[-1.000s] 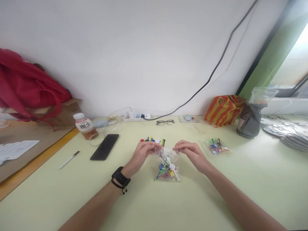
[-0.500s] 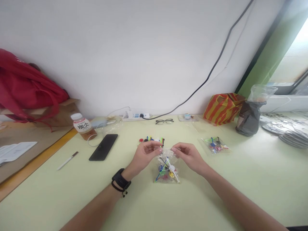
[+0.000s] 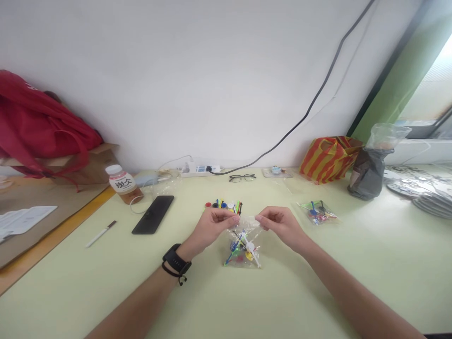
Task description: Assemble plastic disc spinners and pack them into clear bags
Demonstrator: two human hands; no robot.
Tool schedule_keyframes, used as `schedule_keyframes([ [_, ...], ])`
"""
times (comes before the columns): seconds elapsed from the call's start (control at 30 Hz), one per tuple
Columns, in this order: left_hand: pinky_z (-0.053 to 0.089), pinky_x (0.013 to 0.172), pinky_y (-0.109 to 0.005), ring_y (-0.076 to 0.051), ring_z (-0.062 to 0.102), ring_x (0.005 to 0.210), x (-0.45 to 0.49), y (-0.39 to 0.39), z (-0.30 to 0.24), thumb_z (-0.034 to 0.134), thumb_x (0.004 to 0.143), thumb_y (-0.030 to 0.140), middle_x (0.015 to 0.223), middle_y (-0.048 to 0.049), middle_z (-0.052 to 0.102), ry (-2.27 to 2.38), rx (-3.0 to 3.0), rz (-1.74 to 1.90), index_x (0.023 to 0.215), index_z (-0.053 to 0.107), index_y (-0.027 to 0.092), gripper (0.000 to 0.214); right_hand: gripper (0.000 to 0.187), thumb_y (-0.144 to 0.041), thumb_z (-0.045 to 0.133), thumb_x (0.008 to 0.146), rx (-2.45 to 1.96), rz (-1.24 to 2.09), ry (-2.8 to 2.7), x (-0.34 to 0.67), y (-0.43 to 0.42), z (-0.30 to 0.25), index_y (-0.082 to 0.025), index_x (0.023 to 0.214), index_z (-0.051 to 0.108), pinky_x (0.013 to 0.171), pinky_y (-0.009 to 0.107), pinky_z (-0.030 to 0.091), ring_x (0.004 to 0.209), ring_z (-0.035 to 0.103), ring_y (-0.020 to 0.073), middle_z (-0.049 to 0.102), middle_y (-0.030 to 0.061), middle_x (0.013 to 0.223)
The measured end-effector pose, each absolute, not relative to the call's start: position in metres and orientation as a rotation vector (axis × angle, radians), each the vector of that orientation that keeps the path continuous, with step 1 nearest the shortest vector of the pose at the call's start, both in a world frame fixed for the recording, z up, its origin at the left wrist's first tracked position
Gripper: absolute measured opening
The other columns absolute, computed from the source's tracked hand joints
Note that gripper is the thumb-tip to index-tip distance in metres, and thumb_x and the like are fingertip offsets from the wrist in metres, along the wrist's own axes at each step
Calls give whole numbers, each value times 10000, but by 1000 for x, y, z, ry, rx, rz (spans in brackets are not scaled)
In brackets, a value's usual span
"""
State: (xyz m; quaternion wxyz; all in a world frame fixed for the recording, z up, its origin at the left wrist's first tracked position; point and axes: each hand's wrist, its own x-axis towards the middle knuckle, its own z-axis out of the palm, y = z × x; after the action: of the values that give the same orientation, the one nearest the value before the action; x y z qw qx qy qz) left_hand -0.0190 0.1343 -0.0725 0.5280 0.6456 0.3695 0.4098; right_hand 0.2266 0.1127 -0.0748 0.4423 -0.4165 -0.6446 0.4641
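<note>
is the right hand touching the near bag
Touching: the head view shows the right hand pinching the near bag at the right of its top edge, between thumb and finger.

Glossy clear bag (image 3: 243, 248), apparently plastic

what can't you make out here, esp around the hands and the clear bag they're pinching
All in the head view:
Loose coloured pieces: partly hidden behind the left hand.
Held clear bag: piece count lost to overlap and glare; fingers of the left hand and right hand cover parts of its top edge.
Striped bag: its side hides any contents.
Red bag: cut off by the left edge.
</note>
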Motion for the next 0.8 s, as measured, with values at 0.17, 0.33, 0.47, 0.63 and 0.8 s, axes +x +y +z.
schedule_keyframes([
  [0.17, 587, 769, -307, -213, 732, 796, -23, 137, -69, 830, 822, 398, 870, -100, 816, 902, 1483, 1020, 874, 842, 159, 244, 360, -536, 737, 865, -1052, 1109, -1585, 234, 116, -71, -201, 742, 698, 601, 293, 421, 639, 515, 156, 601, 4, 661],
  [0.33, 572, 739, -292, -194, 709, 766, -20, 134, -70, 824, 833, 399, 850, -100, 809, 891, 1473, 1030, 877, 843, 160, 244, 304, -503, 778, 840, -989, 1159, -1519, 224, 113, -76, -216, 933, 746, 731, 318, 493, 806, 623, 194, 711, 39, 873],
  [0.47, 571, 735, -286, -186, 695, 760, -19, 133, -72, 817, 841, 401, 831, -95, 795, 884, 1481, 1023, 858, 829, 151, 251, 316, -513, 771, 845, -965, 1250, -1528, 218, 110, -77, -199, 871, 746, 712, 322, 487, 744, 599, 182, 692, 31, 791],
  [0.63, 595, 818, -312, -219, 729, 895, -17, 133, -75, 855, 799, 391, 990, -101, 799, 892, 1444, 1050, 1018, 806, 159, 323, 338, -538, 780, 829, -957, 1254, -1506, 217, 109, -76, -203, 856, 753, 701, 318, 483, 718, 589, 174, 680, 16, 751],
  [0.8, 593, 753, -299, -202, 725, 795, -18, 134, -73, 871, 779, 366, 872, -92, 800, 867, 1482, 1029, 930, 826, 152, 265, 312, -511, 797, 818, -952, 1280, -1474, 221, 113, -79, -207, 883, 777, 709, 328, 498, 739, 614, 185, 719, 33, 790],
])
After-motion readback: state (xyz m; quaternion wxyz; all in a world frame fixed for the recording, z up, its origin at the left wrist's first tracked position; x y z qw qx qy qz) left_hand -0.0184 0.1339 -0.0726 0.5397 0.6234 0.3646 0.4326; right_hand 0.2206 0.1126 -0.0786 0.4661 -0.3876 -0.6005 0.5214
